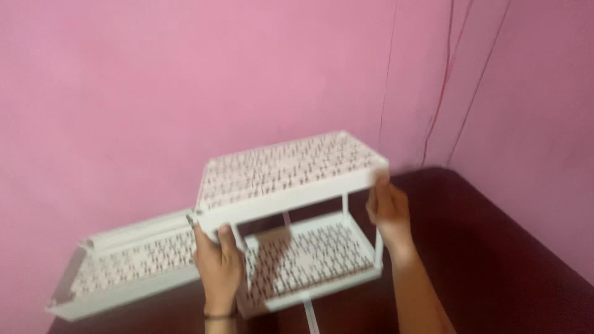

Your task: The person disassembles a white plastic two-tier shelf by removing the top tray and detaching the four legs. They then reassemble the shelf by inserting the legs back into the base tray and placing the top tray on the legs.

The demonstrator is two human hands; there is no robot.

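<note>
whole view motion-blurred, spare tray (pixel 117 266) corner cut by left edge, forearms cropped at bottom

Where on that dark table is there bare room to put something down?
The right part of the dark table, between the two-shelf rack and pink wall, is bare. The left is crowded by the loose shelf.
</note>
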